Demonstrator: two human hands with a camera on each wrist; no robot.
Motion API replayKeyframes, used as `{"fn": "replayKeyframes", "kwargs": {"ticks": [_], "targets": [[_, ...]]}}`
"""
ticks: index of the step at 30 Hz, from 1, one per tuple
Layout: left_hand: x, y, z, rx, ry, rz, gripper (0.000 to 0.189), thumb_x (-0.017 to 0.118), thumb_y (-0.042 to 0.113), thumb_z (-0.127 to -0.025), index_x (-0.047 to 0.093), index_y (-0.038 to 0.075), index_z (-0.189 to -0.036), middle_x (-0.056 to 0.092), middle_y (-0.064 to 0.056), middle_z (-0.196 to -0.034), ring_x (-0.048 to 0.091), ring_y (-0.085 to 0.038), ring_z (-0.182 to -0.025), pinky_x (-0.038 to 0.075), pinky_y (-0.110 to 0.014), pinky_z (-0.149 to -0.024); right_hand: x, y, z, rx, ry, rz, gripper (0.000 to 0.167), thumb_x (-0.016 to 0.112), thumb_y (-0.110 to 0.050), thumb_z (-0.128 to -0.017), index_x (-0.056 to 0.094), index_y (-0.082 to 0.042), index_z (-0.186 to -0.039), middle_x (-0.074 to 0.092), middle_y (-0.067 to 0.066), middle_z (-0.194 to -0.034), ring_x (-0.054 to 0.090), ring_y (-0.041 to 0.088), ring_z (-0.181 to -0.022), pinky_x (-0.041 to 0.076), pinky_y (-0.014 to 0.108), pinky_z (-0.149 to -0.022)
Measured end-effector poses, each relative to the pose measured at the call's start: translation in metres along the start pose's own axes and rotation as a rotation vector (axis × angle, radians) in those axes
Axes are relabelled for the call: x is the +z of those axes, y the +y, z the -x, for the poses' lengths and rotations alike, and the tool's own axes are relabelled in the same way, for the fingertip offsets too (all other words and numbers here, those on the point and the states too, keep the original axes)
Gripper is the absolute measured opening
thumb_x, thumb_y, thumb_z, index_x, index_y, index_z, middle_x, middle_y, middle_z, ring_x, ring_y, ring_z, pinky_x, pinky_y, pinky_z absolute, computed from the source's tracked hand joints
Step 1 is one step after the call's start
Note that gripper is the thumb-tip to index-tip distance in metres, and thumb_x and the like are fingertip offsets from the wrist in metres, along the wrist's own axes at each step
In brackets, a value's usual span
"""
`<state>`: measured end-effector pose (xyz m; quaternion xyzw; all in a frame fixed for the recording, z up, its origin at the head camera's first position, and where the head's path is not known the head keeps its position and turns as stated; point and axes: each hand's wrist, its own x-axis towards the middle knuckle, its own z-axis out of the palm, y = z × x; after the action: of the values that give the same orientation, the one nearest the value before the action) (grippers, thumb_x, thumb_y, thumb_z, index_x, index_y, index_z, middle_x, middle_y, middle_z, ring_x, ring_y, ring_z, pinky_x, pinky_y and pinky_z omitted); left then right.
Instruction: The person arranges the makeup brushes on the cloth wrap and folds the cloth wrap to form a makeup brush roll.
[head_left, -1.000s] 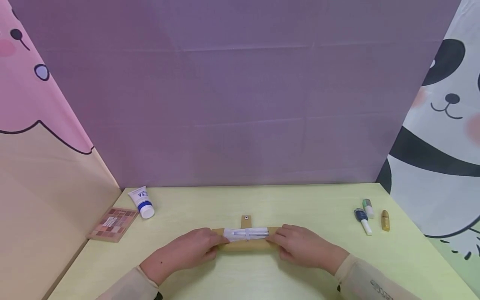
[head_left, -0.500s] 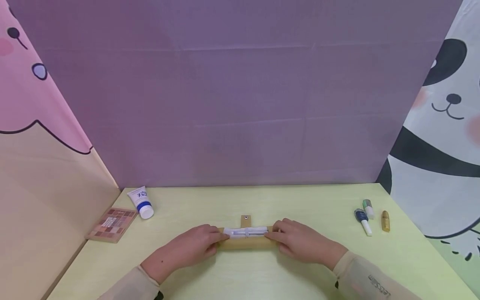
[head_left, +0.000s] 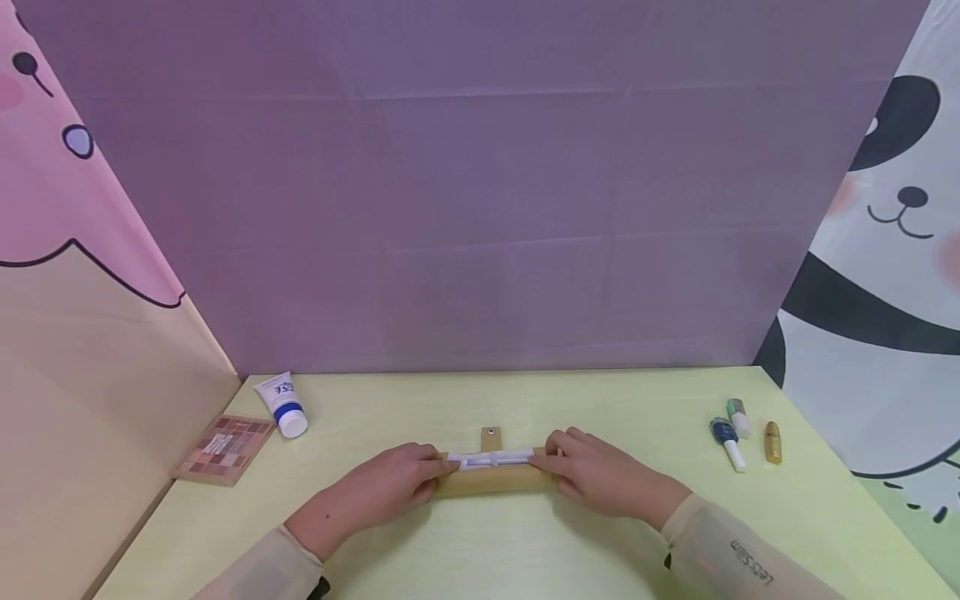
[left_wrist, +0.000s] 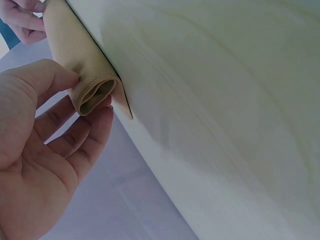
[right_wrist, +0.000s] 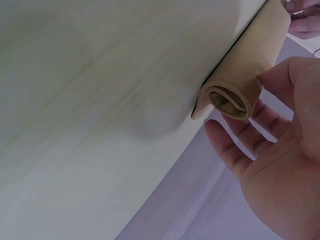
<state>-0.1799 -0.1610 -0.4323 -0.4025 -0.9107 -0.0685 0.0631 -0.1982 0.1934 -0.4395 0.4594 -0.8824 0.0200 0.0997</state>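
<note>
A tan roll-up pouch (head_left: 495,479) lies across the table in front of me, its near part coiled into a tube. Beyond the coil shows a strip of pale lining with slim whitish sticks (head_left: 498,459) under a narrow loop. A tab with a snap (head_left: 491,438) points away from me. My left hand (head_left: 386,485) pinches the left end of the roll, thumb on the near side and fingers beyond it. At the opposite end, my right hand (head_left: 603,479) grips it likewise. In the right wrist view the pouch's end (right_wrist: 229,100) shows its spiral layers.
On the left of the table (head_left: 420,400) lie a white tube with a blue band (head_left: 285,407) and a pinkish makeup palette (head_left: 225,450). To the right are a dark blue nail polish bottle (head_left: 724,433), a small green-and-white bottle (head_left: 738,417) and a gold tube (head_left: 772,442).
Both hands have rolled the pouch slightly farther from me. The strip of visible lining and sticks has grown narrower. Things at the sides of the table have stayed put.
</note>
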Motion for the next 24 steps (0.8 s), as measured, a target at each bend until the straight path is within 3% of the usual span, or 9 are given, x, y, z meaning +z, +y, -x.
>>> {"fn": "replayKeyframes", "kwargs": {"ticks": [4,7,11,14,24], "targets": [[0.000,0.000,0.000,-0.002,0.005,-0.007,0.037,0.074,0.006,-0.097,0.076,0.014,-0.133,0.078,-0.005,-0.117,0.072,-0.019,-0.101,0.063,-0.030,-0.087,-0.001,0.000,0.000,0.008,0.003,-0.004,0.042,0.065,-0.011,-0.102,0.070,-0.019,-0.143,0.067,-0.002,-0.119,0.058,0.014,-0.100,0.054,0.030,-0.088],[0.000,0.000,-0.001,-0.011,-0.001,0.001,0.036,0.073,0.006,-0.098,0.076,0.014,-0.132,0.077,-0.008,-0.124,0.072,-0.023,-0.109,0.064,-0.035,-0.094,0.000,0.001,0.000,0.044,-0.015,-0.027,0.043,0.062,-0.012,-0.103,0.069,-0.022,-0.144,0.068,0.003,-0.133,0.063,0.022,-0.115,0.056,0.039,-0.096],[0.000,-0.002,-0.002,-0.041,-0.039,0.045,0.036,0.070,0.007,-0.100,0.075,0.014,-0.135,0.072,-0.016,-0.138,0.070,-0.032,-0.128,0.061,-0.046,-0.105,-0.001,0.004,-0.001,0.132,-0.097,-0.136,0.046,0.056,-0.013,-0.106,0.064,-0.028,-0.149,0.062,0.012,-0.151,0.059,0.034,-0.136,0.052,0.057,-0.109],[0.000,-0.004,-0.003,-0.078,-0.079,0.104,0.038,0.067,0.008,-0.101,0.073,0.015,-0.138,0.068,-0.020,-0.146,0.066,-0.037,-0.136,0.058,-0.052,-0.110,-0.002,0.006,-0.002,0.186,-0.158,-0.235,0.047,0.051,-0.014,-0.108,0.062,-0.030,-0.151,0.058,0.013,-0.157,0.055,0.038,-0.144,0.047,0.065,-0.114],[0.003,-0.011,-0.003,-0.165,-0.169,0.257,0.041,0.059,0.017,-0.107,0.067,0.023,-0.147,0.060,-0.021,-0.157,0.061,-0.038,-0.144,0.052,-0.058,-0.116,-0.006,0.010,-0.002,0.212,-0.215,-0.364,0.047,0.046,-0.017,-0.111,0.059,-0.032,-0.154,0.062,0.007,-0.154,0.057,0.033,-0.142,0.046,0.061,-0.114]]}}
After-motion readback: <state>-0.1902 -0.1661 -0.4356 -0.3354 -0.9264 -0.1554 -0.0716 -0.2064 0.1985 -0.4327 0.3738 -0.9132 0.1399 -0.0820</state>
